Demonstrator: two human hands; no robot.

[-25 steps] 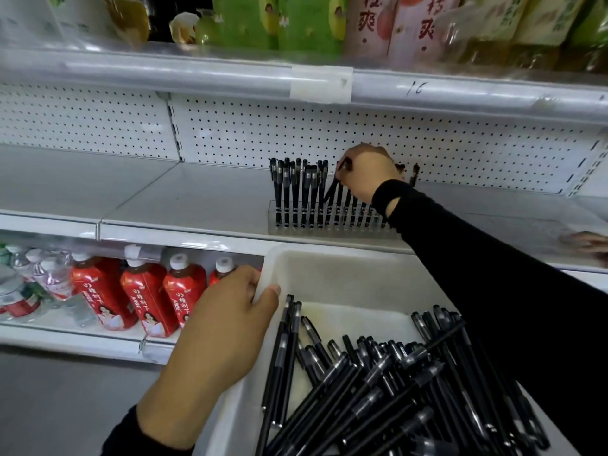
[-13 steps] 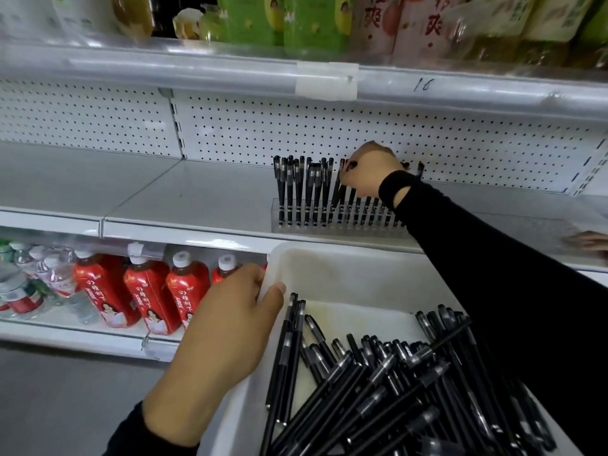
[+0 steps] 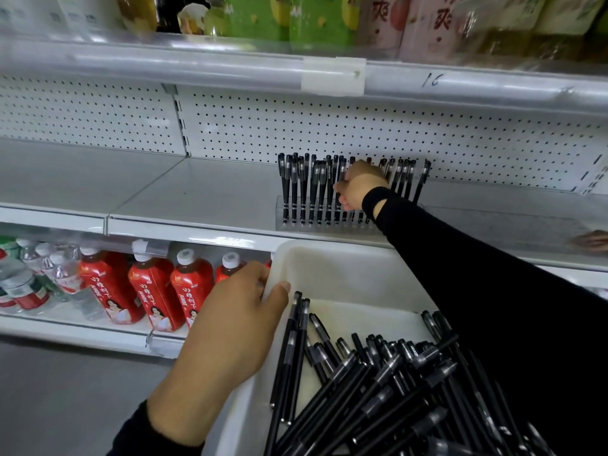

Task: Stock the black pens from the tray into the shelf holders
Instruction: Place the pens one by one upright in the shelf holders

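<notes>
A white tray at the lower right holds a heap of several black pens. My left hand grips the tray's left rim, thumb inside. On the middle shelf a clear plastic holder carries several black pens standing upright in rows. My right hand reaches into the middle of that row, fingers closed around a pen that stands almost upright among the others. My black sleeve hides the holder's right part.
The white shelf has a pegboard back wall. Red bottles and clear water bottles fill the shelf below. Drink packs stand on the shelf above. Another person's fingers rest at the far right.
My right hand has come down lower into the row, and the pen in it has gone from slanted to nearly upright. The left hand stays on the tray rim.
</notes>
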